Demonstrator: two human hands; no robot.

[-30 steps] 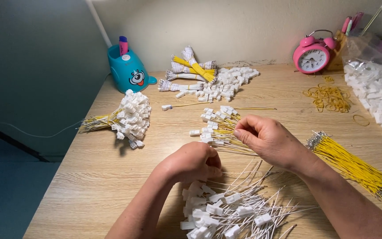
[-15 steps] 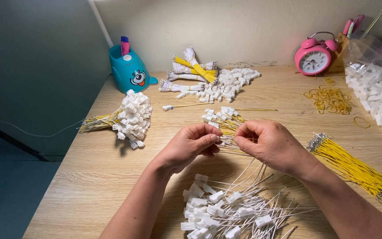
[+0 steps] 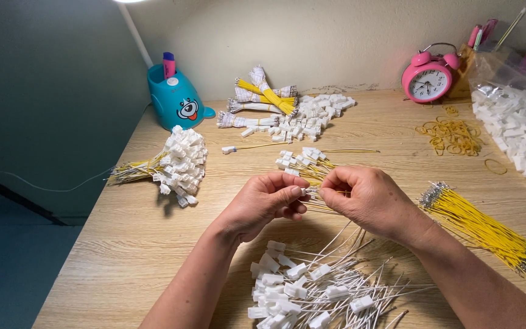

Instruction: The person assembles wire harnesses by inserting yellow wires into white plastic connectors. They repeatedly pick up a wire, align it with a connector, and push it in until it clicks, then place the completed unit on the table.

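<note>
1. Wire [image 3: 313, 194]: a thin yellow one, pinched between the two hands where their fingertips meet above the table [image 3: 123, 244]. The step in hand looks like pushing the wire's metal end into a small white plug; the meeting point is mostly hidden by the fingers, so I cannot tell whether it is already seated. The next move, as I judge it, calls for a straight, steady push with the end lined up to the plug's hole.
2. The table is pale wood and lies under everything.
3. A clear bag of white plugs [image 3: 518, 134] lies far out beyond the right hand, at the table's edge.
4. The left hand [image 3: 263, 204] is closed, thumb and forefinger gripping a small white piece at the wire's tip.
5. The right hand [image 3: 366, 198] is curled shut around the wire, just beside the left, fingertips touching.
6. A heap of white-wired plugs [image 3: 312, 292] lies just below both hands, toward the person.
7. A bundle of bare yellow wires [image 3: 476, 222] lies near the right wrist, on its outer side.
8. A bunch of finished wires with plugs [image 3: 178, 161] lies well out from the left hand.
9. A few more plugged yellow wires [image 3: 302, 159] lie just beyond the fingertips.
10. A blue pen pot [image 3: 175, 100] and a pink alarm clock [image 3: 428, 76] stand far beyond the hands, by the wall.
</note>
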